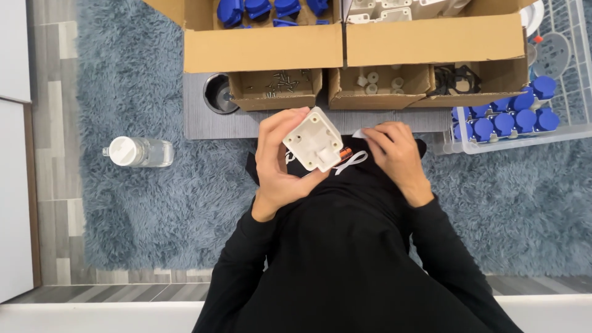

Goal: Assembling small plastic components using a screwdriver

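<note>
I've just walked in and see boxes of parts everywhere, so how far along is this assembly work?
A row of finished-looking blue-capped units sits in the clear plastic bin, so some seem done. In hand now: the left hand holds a white square plastic housing, while the right hand rests on the lap beside it. Probably much remains: the large cardboard box holds loose blue caps.

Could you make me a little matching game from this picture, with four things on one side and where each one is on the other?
Things:
1. white square plastic housing
2. clear plastic bottle with white cap
3. blue round-capped plastic parts
4. small dark metal screws

Places:
A. lying on the grey shaggy rug, left
B. in the clear plastic bin, right
C. in a small open cardboard box
D. held in the left hand

Pairs: 1-D, 2-A, 3-B, 4-C
</note>
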